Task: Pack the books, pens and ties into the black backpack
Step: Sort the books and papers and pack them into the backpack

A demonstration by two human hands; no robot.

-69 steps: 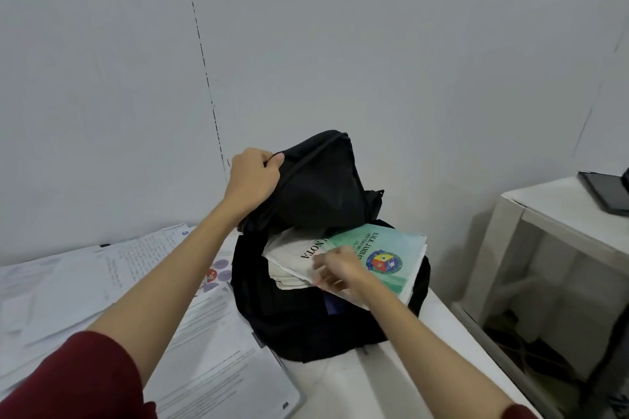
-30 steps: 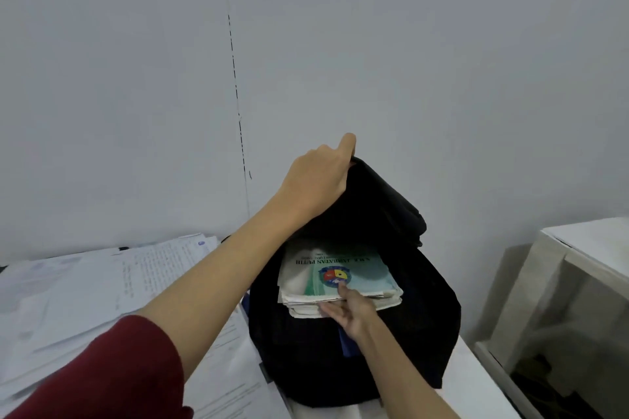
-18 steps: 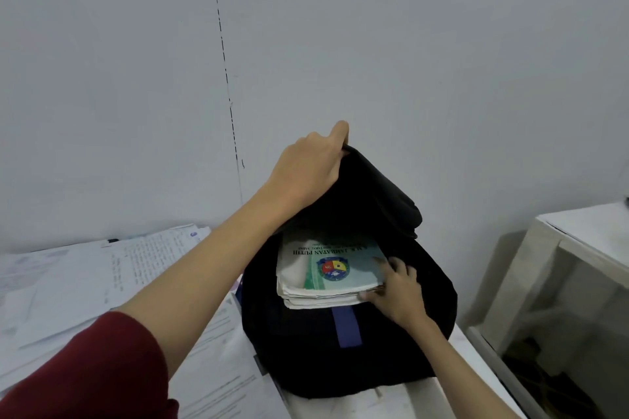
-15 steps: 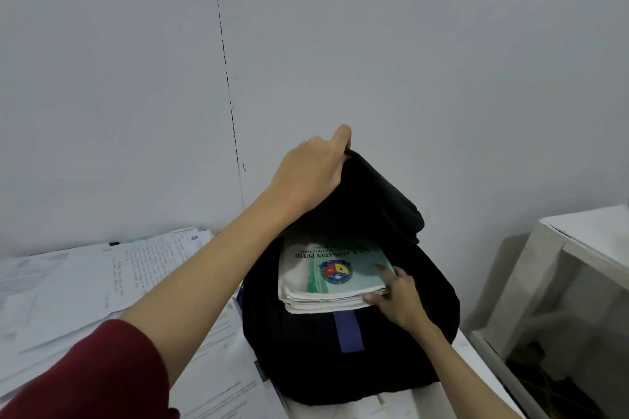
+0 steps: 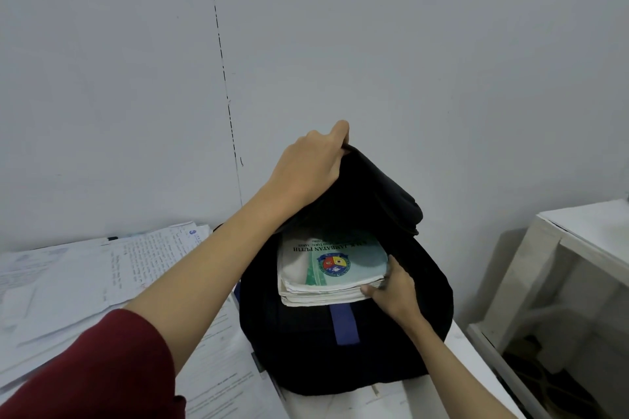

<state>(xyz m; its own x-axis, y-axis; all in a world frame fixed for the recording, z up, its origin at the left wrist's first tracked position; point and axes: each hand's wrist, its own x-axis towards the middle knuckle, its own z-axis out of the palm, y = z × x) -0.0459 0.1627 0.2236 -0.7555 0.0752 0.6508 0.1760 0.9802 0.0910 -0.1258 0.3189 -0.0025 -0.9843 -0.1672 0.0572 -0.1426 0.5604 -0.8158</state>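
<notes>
Nearest the camera, a red sleeve [image 5: 85,371] covered the left upper arm, and loose papers [image 5: 68,286] lay spread over the desk [image 5: 401,401] on the left. Beyond them the backpack [image 5: 340,354] stood upright on the desk, a blue strap [image 5: 345,323] running down its front. At its open mouth the right hand [image 5: 394,289] pinched the right corner of the books [image 5: 326,269], thumb under the stack and fingers on its side edge; the stack sat partly inside the bag, its green cover facing up. Farther back, the left hand [image 5: 309,167] gripped the raised top flap, fingers curled over the fabric. To the right stood a white side table [image 5: 585,241], with a grey wall [image 5: 408,44] behind everything.
</notes>
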